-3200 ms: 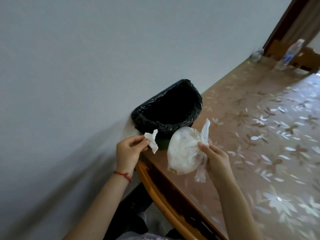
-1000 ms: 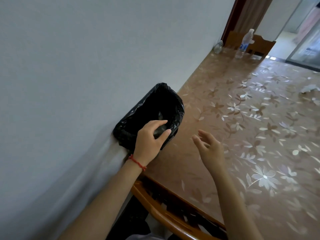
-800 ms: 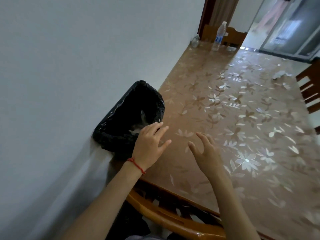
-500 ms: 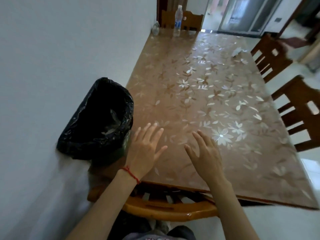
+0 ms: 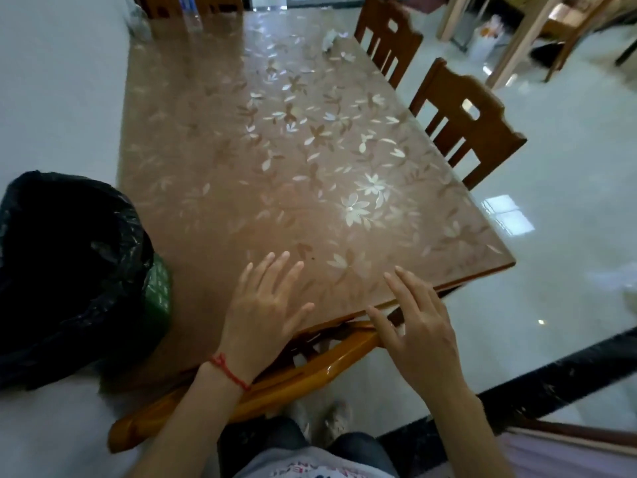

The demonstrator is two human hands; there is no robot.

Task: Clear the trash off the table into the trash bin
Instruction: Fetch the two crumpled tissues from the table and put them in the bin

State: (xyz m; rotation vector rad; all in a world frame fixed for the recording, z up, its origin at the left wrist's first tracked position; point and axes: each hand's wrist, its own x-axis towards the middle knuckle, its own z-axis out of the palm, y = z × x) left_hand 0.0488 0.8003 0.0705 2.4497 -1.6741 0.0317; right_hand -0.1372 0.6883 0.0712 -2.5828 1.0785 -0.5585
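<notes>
Two bare hands hover above the near end of the tabletop [image 5: 293, 160], each holding nothing. Left hand [image 5: 263, 313]: fingers [image 5: 275, 267] straight and spread apart, red string around the wrist. Right hand [image 5: 418, 326]: fingers straight and slightly apart, over the tabletop's near right edge. Trash bin [image 5: 69, 270]: round, upright, mouth facing up, lined with a crinkled black bag over a green body; it stands at the tabletop's near left corner, against the wall. Crumpled white paper [image 5: 329, 39]: small, irregular lump lying near the tabletop's far right edge; no long axis can be made out. Two wooden chairs [image 5: 465, 122] stand along the tabletop's right side.
</notes>
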